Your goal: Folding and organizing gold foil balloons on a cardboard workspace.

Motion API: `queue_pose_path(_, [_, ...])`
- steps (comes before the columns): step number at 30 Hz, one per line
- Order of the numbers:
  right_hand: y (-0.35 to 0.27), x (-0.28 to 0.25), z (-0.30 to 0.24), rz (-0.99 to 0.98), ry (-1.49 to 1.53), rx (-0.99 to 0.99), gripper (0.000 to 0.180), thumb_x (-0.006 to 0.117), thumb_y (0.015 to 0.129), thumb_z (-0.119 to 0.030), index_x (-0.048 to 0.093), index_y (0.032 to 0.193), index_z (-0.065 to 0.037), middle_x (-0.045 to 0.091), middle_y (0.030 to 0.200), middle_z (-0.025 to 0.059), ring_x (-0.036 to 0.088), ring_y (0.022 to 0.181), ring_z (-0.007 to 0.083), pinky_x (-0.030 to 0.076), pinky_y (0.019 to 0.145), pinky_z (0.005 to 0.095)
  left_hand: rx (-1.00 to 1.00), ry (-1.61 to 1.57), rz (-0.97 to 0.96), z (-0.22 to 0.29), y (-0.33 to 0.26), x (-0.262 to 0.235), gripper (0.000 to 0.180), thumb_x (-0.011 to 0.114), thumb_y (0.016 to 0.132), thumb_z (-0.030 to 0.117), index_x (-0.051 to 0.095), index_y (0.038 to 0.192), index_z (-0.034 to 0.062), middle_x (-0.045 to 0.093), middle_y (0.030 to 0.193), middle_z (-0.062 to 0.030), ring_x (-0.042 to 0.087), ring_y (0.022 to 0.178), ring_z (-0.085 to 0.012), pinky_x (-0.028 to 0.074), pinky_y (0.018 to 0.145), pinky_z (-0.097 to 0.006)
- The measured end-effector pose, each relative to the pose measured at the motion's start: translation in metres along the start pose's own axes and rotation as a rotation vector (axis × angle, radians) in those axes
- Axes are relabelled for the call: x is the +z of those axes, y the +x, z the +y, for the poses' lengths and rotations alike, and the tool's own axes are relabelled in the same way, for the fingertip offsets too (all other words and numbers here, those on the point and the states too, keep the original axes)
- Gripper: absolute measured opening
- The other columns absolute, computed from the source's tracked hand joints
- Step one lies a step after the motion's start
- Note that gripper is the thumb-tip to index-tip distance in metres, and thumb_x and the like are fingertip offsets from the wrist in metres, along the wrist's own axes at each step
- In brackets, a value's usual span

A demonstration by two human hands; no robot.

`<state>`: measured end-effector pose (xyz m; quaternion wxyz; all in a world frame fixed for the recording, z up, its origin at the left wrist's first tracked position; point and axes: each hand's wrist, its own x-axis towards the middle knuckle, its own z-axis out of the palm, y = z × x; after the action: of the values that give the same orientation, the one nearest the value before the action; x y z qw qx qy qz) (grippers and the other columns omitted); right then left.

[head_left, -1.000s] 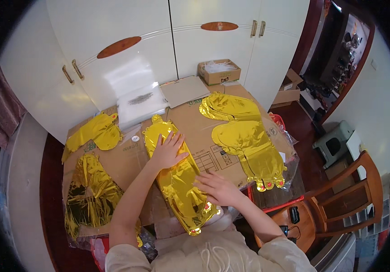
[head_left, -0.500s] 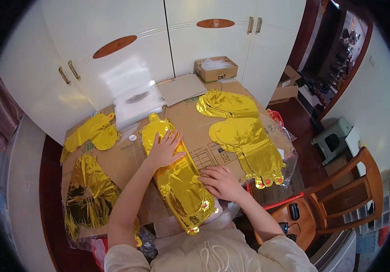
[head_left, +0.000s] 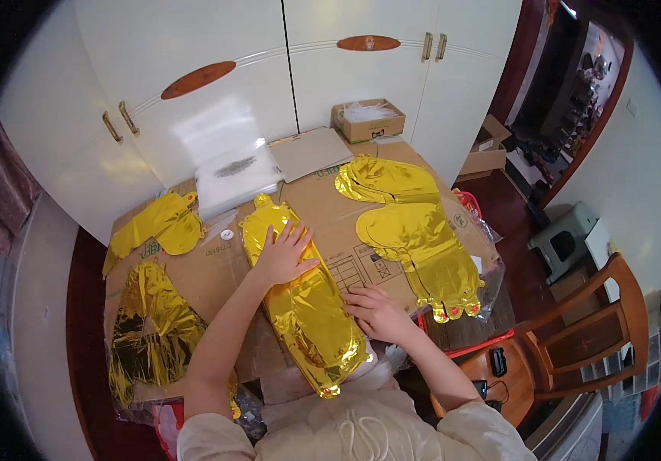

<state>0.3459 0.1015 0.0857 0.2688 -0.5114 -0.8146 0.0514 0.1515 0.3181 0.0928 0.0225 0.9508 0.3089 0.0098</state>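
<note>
A long, flat gold foil balloon [head_left: 300, 307], folded into a strip, lies slantwise on the cardboard in front of me. My left hand [head_left: 284, 257] rests flat on its upper half with the fingers spread. At the strip's right edge is my right hand [head_left: 377, 311], its bent fingers closed at the foil's rim; the fingertips are partly hidden. More flat gold foil balloons [head_left: 430, 246] overlap on the right, with small red dots along their near end. Another gold foil piece [head_left: 165, 223] lies at the far left, and a crumpled gold foil heap [head_left: 150, 338] lies nearer me.
Cardboard [head_left: 215, 284] covers the table. A stack of clear plastic bags [head_left: 230, 173], a grey-brown board [head_left: 311, 154] and a small box with white strips [head_left: 369, 119] stand along the back by white cabinets [head_left: 192, 38]. A wooden chair [head_left: 592, 330] is at the right.
My right hand has shifted slightly down and right along the strip's edge. The left hand stays pressed on the foil. The view has tilted a little.
</note>
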Motion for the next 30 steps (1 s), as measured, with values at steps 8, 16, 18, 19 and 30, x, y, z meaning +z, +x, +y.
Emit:
queue_pose_path(8, [-0.001, 0.002, 0.000, -0.011, -0.005, 0.015, 0.034, 0.063, 0.076, -0.008, 0.067, 0.109, -0.005, 0.063, 0.121, 0.0072, 0.052, 0.121, 0.0229, 0.035, 0.109, 0.0455, 0.002, -0.012, -0.006, -0.001, 0.002, 0.001, 0.078, 0.040, 0.091, 0.064, 0.027, 0.150, 0.0158, 0.025, 0.155, -0.0107, 0.019, 0.144, -0.0333, 0.010, 0.113, -0.062])
queue_pose_path(16, [-0.001, 0.001, -0.001, 0.038, 0.004, 0.017, 0.027, 0.063, 0.075, -0.009, 0.069, 0.101, -0.003, 0.065, 0.114, 0.0094, 0.056, 0.115, 0.0231, 0.040, 0.105, 0.0450, -0.018, -0.002, 0.014, -0.002, 0.007, 0.005, 0.086, 0.039, 0.087, 0.071, 0.027, 0.149, 0.0129, 0.026, 0.155, -0.0092, 0.019, 0.144, -0.0306, 0.011, 0.113, -0.062])
queue_pose_path(18, [0.001, 0.000, -0.003, 0.039, -0.009, 0.032, 0.024, 0.063, 0.075, -0.012, 0.069, 0.097, -0.003, 0.066, 0.110, 0.0091, 0.057, 0.113, 0.0230, 0.041, 0.103, 0.0440, -0.031, 0.012, -0.005, -0.001, 0.007, 0.001, 0.089, 0.041, 0.086, 0.072, 0.025, 0.150, 0.0119, 0.025, 0.155, -0.0113, 0.018, 0.145, -0.0316, 0.010, 0.113, -0.062])
queue_pose_path(19, [0.004, -0.003, -0.006, 0.027, -0.025, 0.050, 0.022, 0.064, 0.076, -0.013, 0.069, 0.094, -0.003, 0.066, 0.108, 0.0091, 0.058, 0.111, 0.0229, 0.042, 0.102, 0.0433, -0.030, 0.012, -0.006, -0.001, 0.008, 0.000, 0.090, 0.041, 0.086, 0.072, 0.025, 0.150, 0.0116, 0.024, 0.155, -0.0115, 0.018, 0.145, -0.0317, 0.010, 0.113, -0.062])
queue_pose_path(30, [0.061, 0.025, -0.014, 0.020, -0.298, 0.006, 0.045, 0.059, 0.087, -0.030, 0.058, 0.119, 0.001, 0.058, 0.123, 0.0157, 0.052, 0.120, 0.0282, 0.034, 0.107, 0.0429, -0.035, 0.023, 0.041, -0.004, 0.008, 0.002, 0.094, 0.041, 0.081, 0.077, 0.031, 0.148, 0.0115, 0.028, 0.154, -0.0089, 0.018, 0.145, -0.0305, 0.011, 0.113, -0.061])
